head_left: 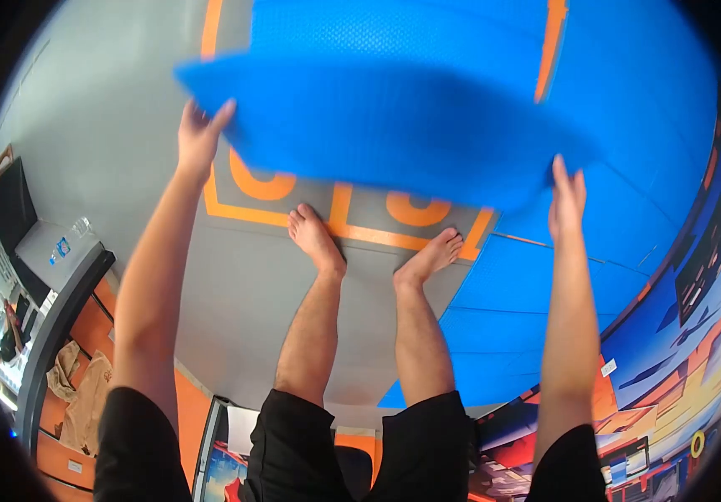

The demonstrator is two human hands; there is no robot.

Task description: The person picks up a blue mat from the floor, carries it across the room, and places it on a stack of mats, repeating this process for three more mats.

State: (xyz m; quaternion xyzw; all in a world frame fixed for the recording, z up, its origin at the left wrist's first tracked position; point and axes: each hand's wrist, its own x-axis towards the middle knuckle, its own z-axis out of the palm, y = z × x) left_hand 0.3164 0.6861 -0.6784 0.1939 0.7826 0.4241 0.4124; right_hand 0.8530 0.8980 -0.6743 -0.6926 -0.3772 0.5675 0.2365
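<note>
Mat (pixel 394 125) aloft, left hand (pixel 197 138), right hand (pixel 567 201) gripping opposite edges; laying step, likely; next needs level lowering beside right floor mats (pixel 528 335).

Grey floor (pixel 126 125) fills upper left and centre; orange lines and lettering (pixel 352 219) painted across it, mid-frame. Blue floor tiles (pixel 528 318) laid edge to edge at right, one corner reaching lower centre. Grey counter (pixel 67 293) at left edge, clear bottle (pixel 82 226) on top (label too blurred to read). Dark screen (pixel 9 205) above it. Beige cloth (pixel 84 402) crumpled at lower left. Colourful mural wall (pixel 678 360) at lower right.
</note>
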